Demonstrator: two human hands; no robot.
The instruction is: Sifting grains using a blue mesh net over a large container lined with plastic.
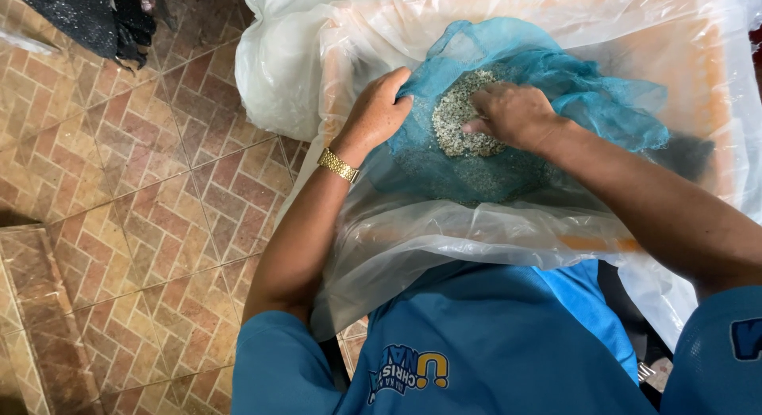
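At the middle of the blue mesh cloth [508, 105] both hands are at work; the left hand [379, 113] has its grip closed on the cloth's left edge, fingers curled over a pinched fold, while the right hand [512, 113] presses down with bent fingers into a pale grainy heap [460, 117] lying in the cloth's hollow — whether those fingers close on any of it I cannot tell. A gold wristwatch [339, 165] sits on the left wrist. The cloth sags like a shallow pouch over a large clear plastic bag [444, 232], whose loose mouth spreads open around it; orange shows faintly through the plastic at the right and lower edges. The mesh looks thin, soft and very light, likely to slip and bunch — the gathered edge or a corner seems the surest place to hold it, since the loaded centre would spill if tipped; the heap looks loose and crumbly, easily scattered. Beyond the bag lies a floor of brown brick-patterned tiles [135, 185]; a dark speckled cloth [87, 18] rests at the upper left; the person's blue shirt [492, 343] fills the foreground.
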